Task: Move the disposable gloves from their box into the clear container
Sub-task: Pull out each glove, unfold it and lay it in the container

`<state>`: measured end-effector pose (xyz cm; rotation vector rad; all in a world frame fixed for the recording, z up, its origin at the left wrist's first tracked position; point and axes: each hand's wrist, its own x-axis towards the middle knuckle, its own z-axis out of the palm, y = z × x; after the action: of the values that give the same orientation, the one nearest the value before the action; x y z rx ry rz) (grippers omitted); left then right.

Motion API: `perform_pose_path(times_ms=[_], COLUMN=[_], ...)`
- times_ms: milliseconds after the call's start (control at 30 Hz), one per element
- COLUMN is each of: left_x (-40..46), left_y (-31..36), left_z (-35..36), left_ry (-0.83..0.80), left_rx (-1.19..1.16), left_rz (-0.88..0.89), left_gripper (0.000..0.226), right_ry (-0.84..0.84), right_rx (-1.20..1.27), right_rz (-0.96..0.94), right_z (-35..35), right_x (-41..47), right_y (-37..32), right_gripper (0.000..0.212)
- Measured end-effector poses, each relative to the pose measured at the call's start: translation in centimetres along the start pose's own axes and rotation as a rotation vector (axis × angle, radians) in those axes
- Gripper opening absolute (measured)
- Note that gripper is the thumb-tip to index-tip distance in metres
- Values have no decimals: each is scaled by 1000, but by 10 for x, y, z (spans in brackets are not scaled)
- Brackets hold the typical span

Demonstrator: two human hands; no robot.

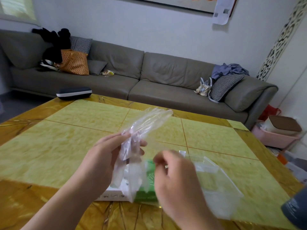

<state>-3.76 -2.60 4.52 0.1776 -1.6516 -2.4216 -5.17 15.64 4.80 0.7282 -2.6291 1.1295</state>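
My left hand (106, 156) pinches a bunch of thin clear disposable gloves (146, 125) and holds them up over the table, their fingers pointing up and away, their cuffs hanging down toward the box. The green and white glove box (146, 191) lies on the table under both hands, mostly hidden. My right hand (174, 178) hovers just right of the hanging gloves, blurred, its fingers curled; whether it pinches the plastic cannot be made out. The clear container (221, 188) stands to the right of the box, partly behind my right hand.
The yellow stone table (79, 130) stretches wide on all sides. A dark case (74, 93) lies at its far left edge. A grey sofa (149, 77) runs behind. A dark object (297, 211) sits at the right edge, a pink bin (277, 138) on the floor.
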Motion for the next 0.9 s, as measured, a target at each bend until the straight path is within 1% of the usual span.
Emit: perform_pose_path(times_ms=[33,67,100,133,167,200,233,300,333,400,467,533,600,633,700,800,900], left_x=[-1,-3,-6,-7,-8,-10,-11,-15,-16,-18,-17,-14,-17,-20,-23,-16,-14], left_y=[-2,-4,-6,-10,-13,-16,-18,-18,-18,-16,-13,-14,-12,-10,-8,-12,-6], left_z=[4,8,12,16,18,21,24,31,33,34,33,29,28,32,39,36,28], left_ry=[-28,-53,-70,-75,-76,-93,-123,-182,-178,-139,-177,-191,-188,-197,-172,-31,84], left_rx=[3,16,40,66,83,93,95,104,111,130,103,9,10,62,117,102,127], left_rz=[-16,-28,-41,-57,-73,-88,-106,-122,-114,-74,-67,-129,-171,-167,-128,-61,-5], left_gripper=[40,42,42,41,37,32,32,32,30,27,30,50,59,55,37,18,15], right_ry=[14,-42,-123,-189,-227,-230,-192,-42,40,165,222,184,95,47,4,21,40], right_rx=[239,476,674,768,784,772,749,704,690,688,665,630,615,605,600,732,794], right_rz=[70,133,174,203,214,214,207,204,218,268,319,319,308,307,303,332,344], right_z=[-8,-15,-22,-27,-31,-33,-33,-31,-31,-32,-36,-38,-35,-33,-30,-31,-34], right_x=[5,10,13,16,17,17,17,19,19,22,23,23,20,19,17,19,21], right_y=[3,4,7,10,9,8,8,12,17,24,28,29,26,26,25,27,33], right_gripper=[12,16,27,38,43,42,37,26,25,35,37,35,34,34,32,19,15])
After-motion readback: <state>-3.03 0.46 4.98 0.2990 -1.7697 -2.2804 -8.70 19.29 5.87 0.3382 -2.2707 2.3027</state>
